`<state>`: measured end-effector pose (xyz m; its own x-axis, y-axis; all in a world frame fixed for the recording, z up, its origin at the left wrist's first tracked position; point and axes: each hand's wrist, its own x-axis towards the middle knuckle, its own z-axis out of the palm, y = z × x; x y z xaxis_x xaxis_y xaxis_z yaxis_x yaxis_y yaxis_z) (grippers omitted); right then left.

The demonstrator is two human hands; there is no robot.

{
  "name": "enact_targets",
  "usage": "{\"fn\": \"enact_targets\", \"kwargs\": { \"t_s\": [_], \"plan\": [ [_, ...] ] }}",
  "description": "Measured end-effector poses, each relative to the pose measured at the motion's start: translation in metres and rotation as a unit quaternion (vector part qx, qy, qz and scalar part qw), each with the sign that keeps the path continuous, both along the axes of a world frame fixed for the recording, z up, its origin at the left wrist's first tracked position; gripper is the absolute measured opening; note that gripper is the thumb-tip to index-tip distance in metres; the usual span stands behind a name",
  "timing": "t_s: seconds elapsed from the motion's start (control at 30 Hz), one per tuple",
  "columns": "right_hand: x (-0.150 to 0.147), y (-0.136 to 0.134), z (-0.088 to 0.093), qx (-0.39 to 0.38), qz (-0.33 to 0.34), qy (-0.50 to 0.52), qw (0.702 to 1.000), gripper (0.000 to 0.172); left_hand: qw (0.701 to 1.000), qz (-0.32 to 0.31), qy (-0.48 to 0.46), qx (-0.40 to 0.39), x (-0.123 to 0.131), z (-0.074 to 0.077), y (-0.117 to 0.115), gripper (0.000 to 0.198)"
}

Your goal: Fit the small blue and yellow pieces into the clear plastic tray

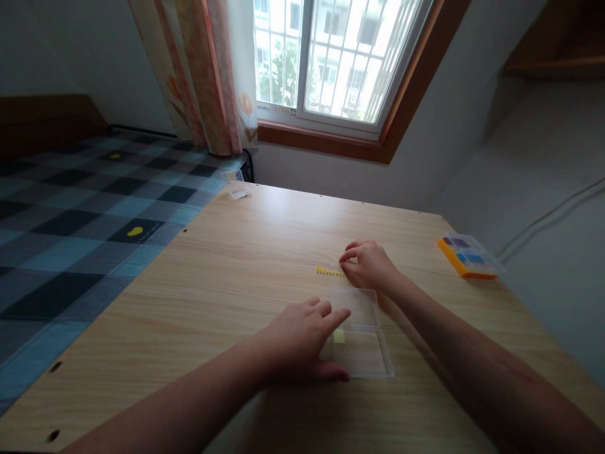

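Note:
A clear plastic box point(363, 354) lies on the table with its lid point(357, 308) folded back flat. My left hand point(307, 337) grips its left side, thumb along the near edge and forefinger reaching over the hinge. Inside, by the fingers, is a small pale-yellow piece point(339, 336). Beyond the lid, tiny yellow pieces point(328, 272) form a row, too small to name. At the row's right end, my right hand point(366, 263) touches down with fingers curled and thumb and forefinger close together. Whatever they pinch is hidden.
An orange case point(466, 268) with a transparent lid and blue and purple contents sits at the table's right edge. Clear plastic pieces point(239, 195) lie at the far left corner. The wooden table point(212, 296) borders a checked bed point(94, 208); a window point(340, 63) is behind.

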<state>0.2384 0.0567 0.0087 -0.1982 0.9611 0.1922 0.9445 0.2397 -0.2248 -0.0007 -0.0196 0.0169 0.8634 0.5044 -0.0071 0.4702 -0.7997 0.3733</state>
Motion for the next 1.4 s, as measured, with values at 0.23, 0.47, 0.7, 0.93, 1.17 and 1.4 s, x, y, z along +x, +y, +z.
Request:
{"fn": "enact_targets", "kwargs": {
  "t_s": [0.23,0.47,0.7,0.93,1.17,1.4],
  "plan": [
    [-0.010,0.002,0.005,-0.001,0.020,-0.022,1.000,0.021,1.000,0.000,0.015,-0.003,0.001,0.003,0.000,0.091],
    [-0.012,0.003,0.007,0.008,0.005,-0.013,1.000,0.016,1.000,0.002,0.016,-0.004,0.002,0.002,0.001,0.091],
    [0.018,-0.033,0.046,0.089,0.015,0.033,0.995,0.010,1.000,0.000,0.020,-0.001,0.001,0.002,0.002,0.091],
    [0.020,-0.132,0.058,0.023,0.111,0.143,0.983,0.010,1.000,0.002,0.020,0.003,0.001,0.001,0.001,0.091],
    [-0.004,-0.151,0.026,-0.104,0.159,0.151,0.970,0.018,1.000,0.000,0.015,0.010,0.001,-0.001,0.001,0.090],
    [-0.003,-0.145,0.011,-0.122,0.147,0.103,0.976,0.014,1.000,0.002,0.025,-0.003,0.001,0.002,0.001,0.089]
  ]
}}
